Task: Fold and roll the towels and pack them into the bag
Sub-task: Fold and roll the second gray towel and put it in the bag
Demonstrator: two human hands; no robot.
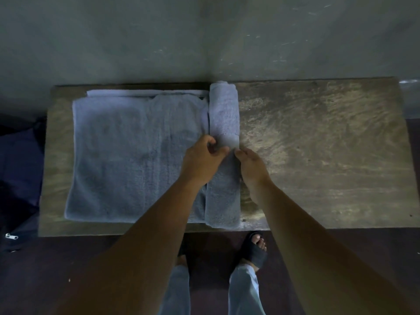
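A pale grey-blue towel (pixel 127 155) lies folded flat on the left half of the wooden table (pixel 329 155). Its right end is rolled into a long tube (pixel 223 114) that runs from the table's back edge to its front edge. My left hand (pixel 202 159) grips the roll from the left side at about its middle, fingers curled into the cloth. From the right, my right hand (pixel 251 167) rests against the roll, fingers fairly straight and their tips touching the cloth. A dark blue bag (pixel 19 169) sits on the floor left of the table.
A grey wall stands right behind the table. The table's right half is bare wood. A metal zipper pull (pixel 11 236) shows on the bag at the lower left. My feet in dark sandals (pixel 254 248) stand on the dark floor at the table's front edge.
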